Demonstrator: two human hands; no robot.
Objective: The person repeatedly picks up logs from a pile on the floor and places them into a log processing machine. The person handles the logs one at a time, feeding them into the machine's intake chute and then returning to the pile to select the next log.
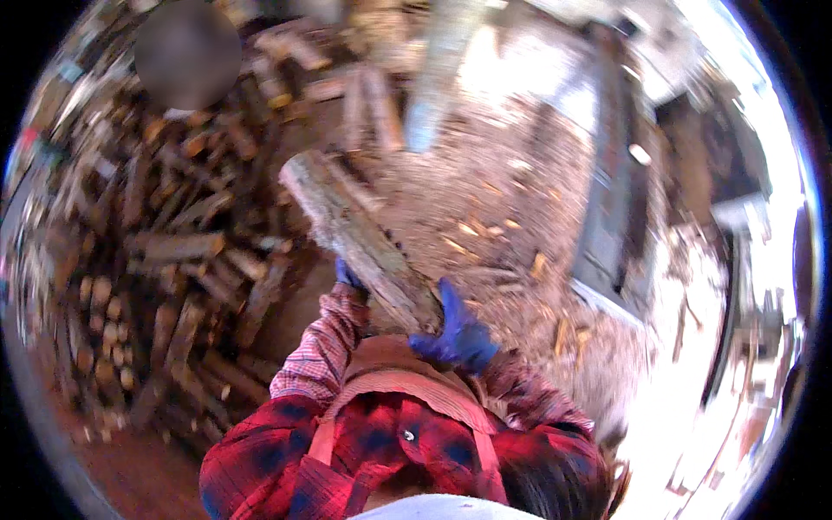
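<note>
A thick log [368, 247] with rough bark hangs in front of my body, slanting from the upper left down to the right. My right hand [459, 334], in a blue glove, grips its near right end, with the thumb up along the side. My left hand [348, 274], also gloved in blue, supports the log from its left side; most of its fingers are hidden beneath the wood. Both arms are bent close to my apron [425, 381].
A large heap of split logs [182, 247] fills the left side. More logs [374, 108] lie on the ground ahead, by a pale upright post [438, 74]. Wood chips [472, 230] litter the dirt. On the right stands a long metal machine or channel [607, 208].
</note>
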